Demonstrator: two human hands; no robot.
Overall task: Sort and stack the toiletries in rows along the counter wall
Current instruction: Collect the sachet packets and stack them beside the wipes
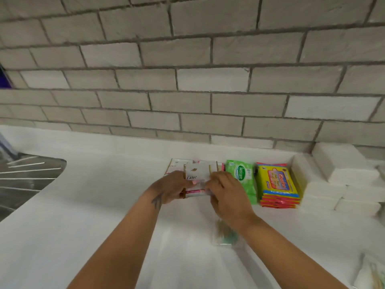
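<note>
Bright, even light washes the glossy white counter [93,205] nearly featureless, with only soft shadows under the forearms. Wide-angle distortion bows the grey brick wall [187,80], and motion blur softens the whole frame.

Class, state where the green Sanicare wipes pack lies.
In the head view, the Sanicare pack lies right of centre by the wall, between the Dove boxes and the yellow packs.

A white counter [83,205] meets a grey-white brick-tile wall [187,80]; a steel sink [23,176] sits at left.
</note>
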